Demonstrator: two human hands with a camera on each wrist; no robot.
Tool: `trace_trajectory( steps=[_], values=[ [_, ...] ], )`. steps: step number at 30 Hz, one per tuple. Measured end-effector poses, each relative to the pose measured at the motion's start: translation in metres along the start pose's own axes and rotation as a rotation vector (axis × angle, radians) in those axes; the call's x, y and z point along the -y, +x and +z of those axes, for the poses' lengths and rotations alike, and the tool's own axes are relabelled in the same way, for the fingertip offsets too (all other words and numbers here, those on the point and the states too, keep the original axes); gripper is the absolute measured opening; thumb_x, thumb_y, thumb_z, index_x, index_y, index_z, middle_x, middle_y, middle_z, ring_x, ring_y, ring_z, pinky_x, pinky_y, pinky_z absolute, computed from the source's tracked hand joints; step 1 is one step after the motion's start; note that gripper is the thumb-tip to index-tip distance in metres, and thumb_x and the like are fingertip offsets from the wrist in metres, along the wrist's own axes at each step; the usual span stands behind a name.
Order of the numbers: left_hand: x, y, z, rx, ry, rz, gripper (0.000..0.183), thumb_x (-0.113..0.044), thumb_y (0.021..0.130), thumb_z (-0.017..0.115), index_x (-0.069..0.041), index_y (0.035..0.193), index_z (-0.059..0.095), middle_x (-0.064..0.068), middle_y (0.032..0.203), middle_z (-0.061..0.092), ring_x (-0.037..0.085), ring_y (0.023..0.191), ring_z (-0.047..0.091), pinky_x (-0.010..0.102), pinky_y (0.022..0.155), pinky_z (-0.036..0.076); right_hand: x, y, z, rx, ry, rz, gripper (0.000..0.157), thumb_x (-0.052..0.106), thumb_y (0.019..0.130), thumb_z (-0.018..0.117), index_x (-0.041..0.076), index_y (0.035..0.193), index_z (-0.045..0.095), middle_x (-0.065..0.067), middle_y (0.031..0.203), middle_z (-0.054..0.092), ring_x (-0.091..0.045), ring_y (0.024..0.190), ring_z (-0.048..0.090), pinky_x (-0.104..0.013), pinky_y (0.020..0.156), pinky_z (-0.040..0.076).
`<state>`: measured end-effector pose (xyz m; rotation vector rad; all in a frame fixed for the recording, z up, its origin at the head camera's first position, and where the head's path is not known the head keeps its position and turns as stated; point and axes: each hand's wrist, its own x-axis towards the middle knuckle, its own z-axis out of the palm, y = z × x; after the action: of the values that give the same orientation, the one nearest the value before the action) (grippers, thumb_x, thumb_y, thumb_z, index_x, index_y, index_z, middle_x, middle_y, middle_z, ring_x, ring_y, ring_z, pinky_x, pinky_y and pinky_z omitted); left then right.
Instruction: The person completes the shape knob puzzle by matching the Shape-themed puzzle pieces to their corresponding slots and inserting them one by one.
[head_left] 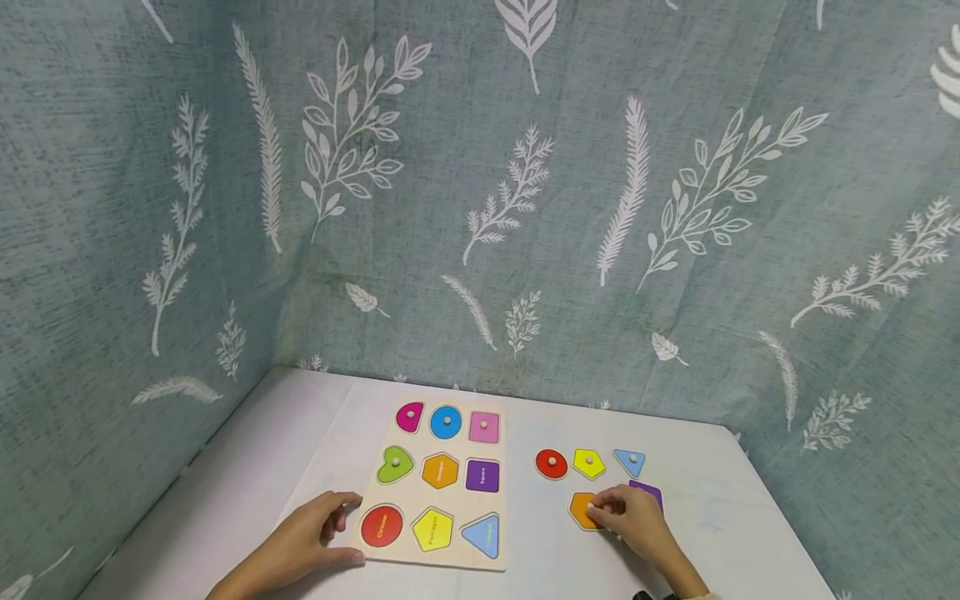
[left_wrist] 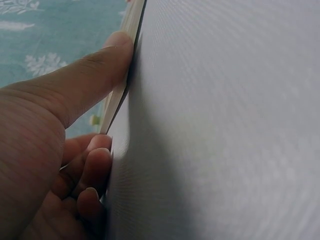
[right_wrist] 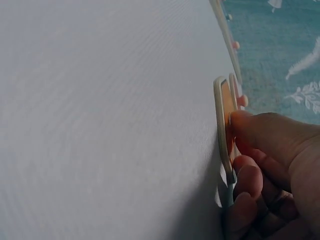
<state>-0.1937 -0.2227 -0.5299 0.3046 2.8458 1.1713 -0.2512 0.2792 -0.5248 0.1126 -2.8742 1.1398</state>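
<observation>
At its lower left corner, a wooden shape puzzle board point(head_left: 418, 546) is held by my left hand point(head_left: 303, 533). The thumb point(left_wrist: 117, 47) presses along the board's edge in the left wrist view, with the other fingers bent at the corner. My right hand point(head_left: 633, 521) pinches the knob of an orange hexagon puzzle piece point(head_left: 581, 510). In the right wrist view this hexagon piece point(right_wrist: 227, 105) stands edge-on, close over the white table, and the fingers hide its knob. A purple piece point(head_left: 651, 492) is partly hidden behind the right hand.
Behind the right hand lie a red round piece point(head_left: 550, 465), a yellow pentagon piece point(head_left: 587, 463) and a blue triangle piece point(head_left: 630, 460), each with a knob. Knobbed pieces fill the board's back row and its green heart point(head_left: 394, 467). Patterned cloth point(head_left: 480, 317) borders the table.
</observation>
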Motion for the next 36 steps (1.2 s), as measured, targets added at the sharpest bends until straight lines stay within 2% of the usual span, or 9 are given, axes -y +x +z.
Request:
trace_trajectory(
  steps=[4,11,25,30,36],
  values=[
    [0.001,-0.001,0.002,0.0,-0.001,-0.015,0.078,-0.037,0.064,0.098,-0.003,0.126,0.063,-0.003,0.085,0.049,0.007,0.076,0.046,0.022,0.065,0.043,0.001,0.0,0.002,0.002,-0.011,-0.011,0.013,0.019,0.082,0.087,0.012,0.083,0.076,0.004,0.075,0.058,-0.013,0.069,0.053,-0.023,0.056,0.045],
    [0.003,-0.004,0.001,0.002,-0.001,0.016,0.077,-0.035,0.066,0.097,-0.001,0.126,0.063,-0.003,0.085,0.048,0.006,0.075,0.045,0.022,0.064,0.043,0.006,-0.001,0.002,0.003,-0.016,-0.001,0.011,0.018,0.084,0.086,0.013,0.083,0.076,0.003,0.075,0.056,-0.013,0.067,0.052,-0.023,0.052,0.044],
    [0.002,-0.002,-0.001,0.002,-0.017,0.031,0.078,-0.036,0.067,0.097,0.0,0.126,0.062,-0.003,0.086,0.049,0.006,0.075,0.045,0.023,0.064,0.042,0.017,0.006,0.009,0.009,0.01,-0.075,0.012,0.021,0.085,0.085,0.016,0.084,0.075,0.006,0.075,0.058,-0.011,0.061,0.053,-0.024,0.051,0.045],
    [0.002,-0.004,0.0,0.003,-0.016,0.017,0.078,-0.036,0.066,0.098,0.0,0.125,0.062,-0.002,0.085,0.049,0.006,0.075,0.046,0.022,0.064,0.042,0.025,0.009,0.014,0.027,0.024,-0.119,0.013,0.022,0.085,0.086,0.016,0.083,0.075,0.006,0.074,0.057,-0.01,0.061,0.052,-0.023,0.052,0.043],
    [-0.003,-0.002,0.0,-0.009,-0.015,-0.042,0.08,-0.038,0.063,0.098,-0.002,0.126,0.063,-0.002,0.085,0.049,0.01,0.076,0.047,0.022,0.065,0.043,0.033,0.014,0.019,0.017,0.007,-0.169,0.012,0.024,0.085,0.085,0.018,0.083,0.075,0.01,0.073,0.059,-0.007,0.064,0.052,-0.023,0.057,0.045]
  ],
)
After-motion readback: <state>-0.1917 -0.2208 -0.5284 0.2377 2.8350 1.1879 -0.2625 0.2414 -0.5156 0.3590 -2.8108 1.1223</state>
